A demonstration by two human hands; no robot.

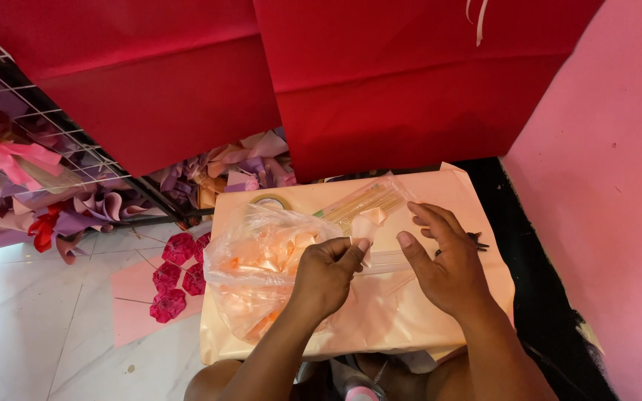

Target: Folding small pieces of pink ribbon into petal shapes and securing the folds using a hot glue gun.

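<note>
Left hand point(328, 273) pinches peach ribbon piece point(369, 220) at centre frame; right hand point(443, 263), open and empty, hovers just right of it.

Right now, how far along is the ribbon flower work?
Done: four dark pink flowers on sticks lie on the floor. In hand: the left hand pinches a peach ribbon piece above the peach-covered table; the right hand is open beside it. Left: a clear bag of peach ribbon pieces and a packet of sticks.
</note>
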